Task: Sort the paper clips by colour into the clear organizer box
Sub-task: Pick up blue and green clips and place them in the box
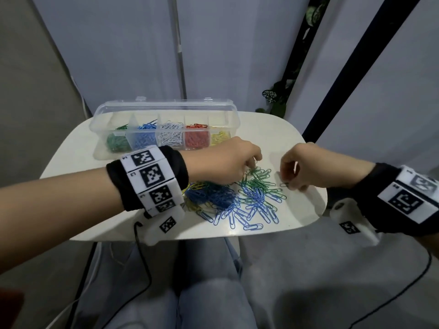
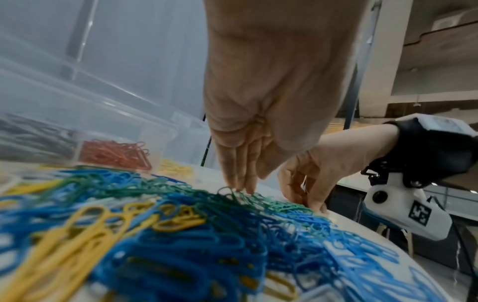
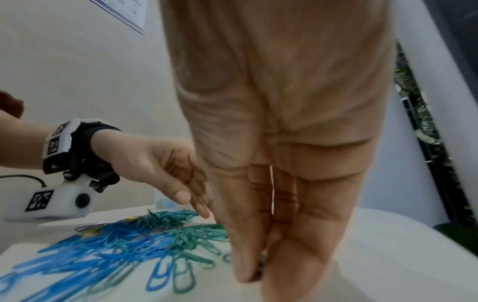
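Observation:
A pile of loose paper clips (image 1: 237, 200), blue, green and yellow, lies on the white table (image 1: 273, 129). Behind it stands the clear organizer box (image 1: 99, 129) with its lid raised; its compartments hold green, blue, white, red and yellow clips. My left hand (image 1: 255, 162) reaches over the pile, and its straight fingertips (image 2: 240, 188) touch the green clips (image 2: 258, 200) at the far edge. At the pile's right edge, my right hand (image 1: 285, 184) pinches a single green clip (image 1: 283, 185) between thumb and fingers (image 3: 243, 265), low over the table.
The table's rounded front edge (image 1: 261, 231) runs just below the pile. A dark diagonal post (image 1: 356, 74) and a leafy plant (image 1: 278, 96) stand behind the table at the right. Cables (image 1: 142, 257) hang from my wrist cameras below the table edge.

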Demonstrator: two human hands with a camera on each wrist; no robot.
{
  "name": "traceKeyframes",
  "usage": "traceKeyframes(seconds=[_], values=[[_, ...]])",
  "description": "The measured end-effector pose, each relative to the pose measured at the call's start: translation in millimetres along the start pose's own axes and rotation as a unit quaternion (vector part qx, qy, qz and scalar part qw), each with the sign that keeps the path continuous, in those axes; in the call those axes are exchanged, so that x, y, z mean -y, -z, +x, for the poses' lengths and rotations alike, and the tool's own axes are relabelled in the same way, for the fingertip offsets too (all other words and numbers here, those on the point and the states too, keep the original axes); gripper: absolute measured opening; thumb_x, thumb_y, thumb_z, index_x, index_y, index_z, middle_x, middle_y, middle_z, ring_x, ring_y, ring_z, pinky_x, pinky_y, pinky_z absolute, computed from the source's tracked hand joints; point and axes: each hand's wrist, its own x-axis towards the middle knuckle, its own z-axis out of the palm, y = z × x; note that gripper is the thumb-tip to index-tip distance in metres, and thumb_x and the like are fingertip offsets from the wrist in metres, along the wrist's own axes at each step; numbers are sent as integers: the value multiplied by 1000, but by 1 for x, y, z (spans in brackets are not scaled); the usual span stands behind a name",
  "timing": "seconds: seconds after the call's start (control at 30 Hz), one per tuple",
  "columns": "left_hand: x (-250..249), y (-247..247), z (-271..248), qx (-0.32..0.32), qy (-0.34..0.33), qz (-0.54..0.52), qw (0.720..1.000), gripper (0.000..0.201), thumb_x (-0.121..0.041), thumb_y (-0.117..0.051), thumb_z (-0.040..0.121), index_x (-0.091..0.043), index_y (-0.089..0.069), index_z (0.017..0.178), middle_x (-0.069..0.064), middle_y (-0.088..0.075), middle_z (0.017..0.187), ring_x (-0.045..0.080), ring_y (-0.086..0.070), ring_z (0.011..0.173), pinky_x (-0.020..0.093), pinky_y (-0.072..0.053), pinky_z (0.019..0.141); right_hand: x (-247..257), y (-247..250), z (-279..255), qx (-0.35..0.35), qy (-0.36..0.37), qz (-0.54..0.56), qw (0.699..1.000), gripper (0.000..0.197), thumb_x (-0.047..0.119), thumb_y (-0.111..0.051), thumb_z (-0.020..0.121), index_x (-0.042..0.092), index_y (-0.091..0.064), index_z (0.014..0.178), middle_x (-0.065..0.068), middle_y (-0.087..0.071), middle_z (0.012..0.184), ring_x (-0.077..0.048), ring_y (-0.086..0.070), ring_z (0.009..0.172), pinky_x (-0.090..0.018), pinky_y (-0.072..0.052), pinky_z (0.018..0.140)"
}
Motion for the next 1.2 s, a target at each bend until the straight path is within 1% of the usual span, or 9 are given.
traceKeyframes(seconds=[0.2, 0.27, 0.33, 0.43, 0.6, 0.8, 0.93, 1.07, 1.2], values=[[15, 12, -19, -68, 34, -136, 988, 30, 6, -55, 85, -9, -63, 110, 0, -68, 95, 13, -67, 88, 23, -54, 78, 24, -3, 23, -24, 73, 68, 995, 18, -6, -70, 74, 9, -67, 84, -4, -68, 72, -19, -69, 57, -32, -59, 64], [22, 17, -23, -98, 44, -137, 985, 27, 4, -58, 85, -12, -64, 107, -1, -69, 94, 11, -67, 87, 21, -54, 78, 23, 1, 27, -24, 104, 23, 994, 37, 1, -73, 72, 19, -66, 104, 1, -66, 89, -22, -68, 73, -35, -56, 75], [27, 19, -26, -111, 47, -130, 984, 27, 1, -60, 85, -14, -65, 106, -2, -69, 94, 9, -66, 86, 15, -51, 76, 22, 3, 29, 4, 119, -45, 992, 65, 9, -77, 71, 29, -54, 128, 2, -55, 107, -20, -60, 87, -30, -49, 82], [31, 19, -27, -112, 47, -117, 986, 26, -1, -61, 83, -16, -66, 105, -5, -67, 92, 7, -64, 85, 7, -47, 70, 23, 2, 30, 53, 136, -86, 986, 87, 20, -83, 68, 33, -39, 141, 1, -42, 111, -16, -51, 88, -21, -39, 76], [29, 15, -24, -110, 49, -113, 986, 26, -1, -62, 84, -14, -67, 106, -2, -68, 93, 6, -63, 84, 2, -44, 66, 34, -3, 36, 15, 175, -82, 981, 61, 22, -83, 70, 27, -59, 126, 0, -49, 106, -13, -52, 82, -21, -35, 72], [31, 10, -23, -88, 54, -90, 990, 23, -7, -69, 82, -11, -67, 105, -2, -67, 90, 8, -63, 82, 10, -47, 70, 42, -7, 42, -35, 177, -91, 979, 20, 14, -74, 75, 13, -71, 94, -1, -65, 89, -16, -58, 75, -28, -44, 71], [31, 8, -18, -81, 62, -86, 991, 24, -11, -72, 81, -10, -67, 104, 0, -68, 90, 9, -64, 80, 13, -49, 71, 49, -9, 40, -59, 160, -96, 981, 11, 10, -70, 75, 11, -71, 86, 2, -65, 71, -15, -55, 66, -29, -47, 71], [24, 6, -12, -66, 72, -72, 993, 32, -17, -80, 73, -9, -68, 102, 4, -70, 91, 16, -65, 82, 26, -53, 77, 53, -10, 38, -79, 133, -71, 985, 7, 6, -69, 73, 11, -71, 78, 11, -57, 55, -7, -52, 54, -28, -49, 68], [14, 4, -6, -48, 72, 19, 996, 48, -35, -84, 67, -11, -68, 105, 2, -68, 94, 13, -53, 78, 25, -42, 69, 50, -7, 40, -65, 66, 75, 993, 7, -5, -71, 69, 0, -72, 74, -16, -70, 63, -21, -64, 52, -24, -54, 58]])
